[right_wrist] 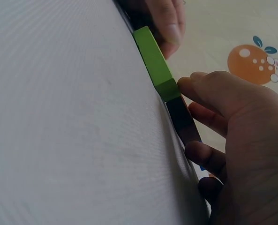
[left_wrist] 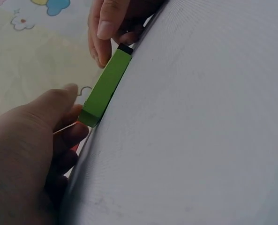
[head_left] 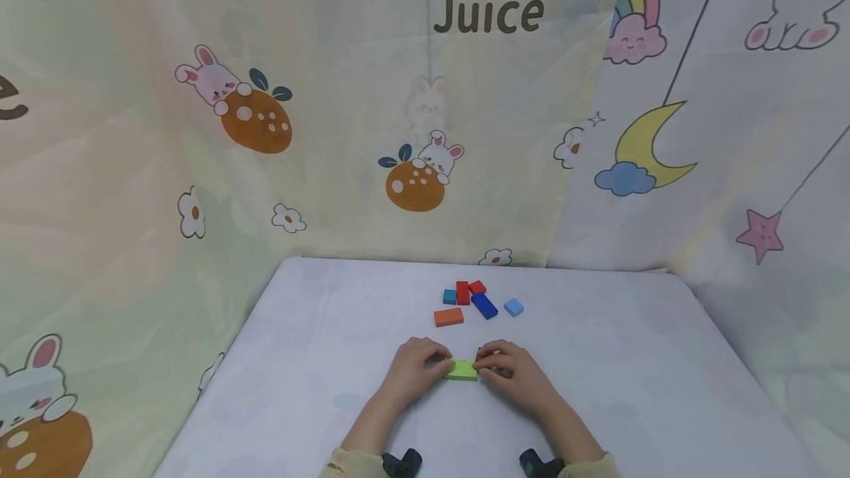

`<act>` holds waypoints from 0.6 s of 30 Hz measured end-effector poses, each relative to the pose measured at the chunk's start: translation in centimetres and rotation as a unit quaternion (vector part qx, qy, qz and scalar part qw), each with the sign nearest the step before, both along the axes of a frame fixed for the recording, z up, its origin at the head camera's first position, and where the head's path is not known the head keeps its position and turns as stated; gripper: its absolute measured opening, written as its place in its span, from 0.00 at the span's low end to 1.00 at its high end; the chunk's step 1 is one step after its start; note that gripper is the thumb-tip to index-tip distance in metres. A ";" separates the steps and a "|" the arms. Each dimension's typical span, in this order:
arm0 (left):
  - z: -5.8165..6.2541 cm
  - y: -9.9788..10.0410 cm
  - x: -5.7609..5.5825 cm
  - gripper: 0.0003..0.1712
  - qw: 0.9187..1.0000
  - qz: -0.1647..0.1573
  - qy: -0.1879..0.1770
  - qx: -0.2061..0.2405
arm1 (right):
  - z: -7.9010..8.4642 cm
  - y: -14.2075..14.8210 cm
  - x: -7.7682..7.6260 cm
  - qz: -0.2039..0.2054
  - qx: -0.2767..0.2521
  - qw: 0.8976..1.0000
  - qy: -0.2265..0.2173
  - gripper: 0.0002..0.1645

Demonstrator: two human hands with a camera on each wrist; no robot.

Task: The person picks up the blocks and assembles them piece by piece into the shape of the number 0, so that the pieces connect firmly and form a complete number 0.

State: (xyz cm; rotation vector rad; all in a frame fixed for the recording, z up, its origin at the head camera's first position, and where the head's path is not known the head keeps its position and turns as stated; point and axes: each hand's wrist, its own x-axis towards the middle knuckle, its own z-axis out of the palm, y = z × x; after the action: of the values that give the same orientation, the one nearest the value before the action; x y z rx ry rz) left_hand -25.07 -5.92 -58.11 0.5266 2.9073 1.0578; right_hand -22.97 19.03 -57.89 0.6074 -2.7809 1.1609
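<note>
A light green block (head_left: 461,370) lies flat on the white table between both hands. My left hand (head_left: 417,369) holds its left end, with thumb and curled fingers around that end in the left wrist view. At the block's other end, a dark block (right_wrist: 180,117) sits against it in the right wrist view. My right hand (head_left: 514,375) pinches this dark block, the thumb reaching the green block's corner and the fingers along the dark one's far side. From the head view the dark block is mostly hidden behind the right fingers.
Beyond the hands lie an orange block (head_left: 448,317), a teal block (head_left: 449,296), two red blocks (head_left: 462,293), a dark blue block (head_left: 485,306) and a light blue block (head_left: 514,307). A printed cloth (head_left: 345,190) hangs behind the table (head_left: 631,360).
</note>
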 end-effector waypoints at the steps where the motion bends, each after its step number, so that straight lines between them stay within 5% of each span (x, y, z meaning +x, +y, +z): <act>1: 0.1 0.0 -0.1 0.11 1.000 0.006 -0.011 0.010 | 0.0 0.0 0.0 -0.001 -0.001 1.000 -0.001 0.10; 9: 1.7 -0.7 -2.8 0.19 0.986 0.087 -0.096 0.106 | 0.2 -0.2 0.0 0.001 -0.009 1.000 0.000 0.08; 18: 2.9 -1.1 -8.3 0.17 0.983 0.116 -0.106 0.097 | 0.3 -0.2 0.1 0.003 -0.013 1.000 -0.002 0.08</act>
State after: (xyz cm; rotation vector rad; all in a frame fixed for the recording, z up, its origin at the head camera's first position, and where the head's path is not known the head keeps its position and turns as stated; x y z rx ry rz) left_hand -33.39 -6.97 -55.23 0.0679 2.7400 1.3422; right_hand -22.83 18.88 -57.58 0.6132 -2.7643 1.2000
